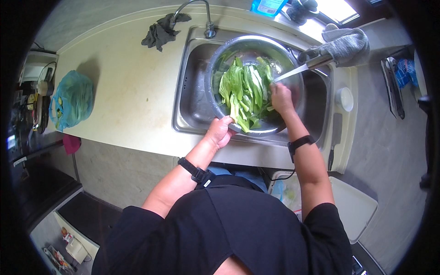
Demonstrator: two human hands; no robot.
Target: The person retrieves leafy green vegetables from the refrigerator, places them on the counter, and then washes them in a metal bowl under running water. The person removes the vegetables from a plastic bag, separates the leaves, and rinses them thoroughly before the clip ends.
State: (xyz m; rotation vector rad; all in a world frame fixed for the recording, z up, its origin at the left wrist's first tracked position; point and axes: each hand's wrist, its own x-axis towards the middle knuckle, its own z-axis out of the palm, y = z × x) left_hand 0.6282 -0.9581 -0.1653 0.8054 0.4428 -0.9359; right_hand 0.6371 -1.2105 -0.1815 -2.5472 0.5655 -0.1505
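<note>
A large round metal basin [210,103] rests over the sink [196,87] and holds leafy greens [237,82] with pale stalks. My left hand [221,132] grips the near left rim of the basin, its thumb beside a stalk end. Inside the right part of the basin is my right hand [282,98], at the stream of water; its fingertips are partly hidden and what they hold cannot be told. The water runs from a metal faucet [318,62] that comes in from the right, with a grey cloth [350,46] hung over it.
A blue plastic bag [74,99] of produce stands on the left counter [130,92]. A dark cloth [161,32] lies by a thin curved tap [209,20]. Right of the sink are a small white bowl [344,99] and a knife [336,137]. A blue bottle [268,6] stands behind.
</note>
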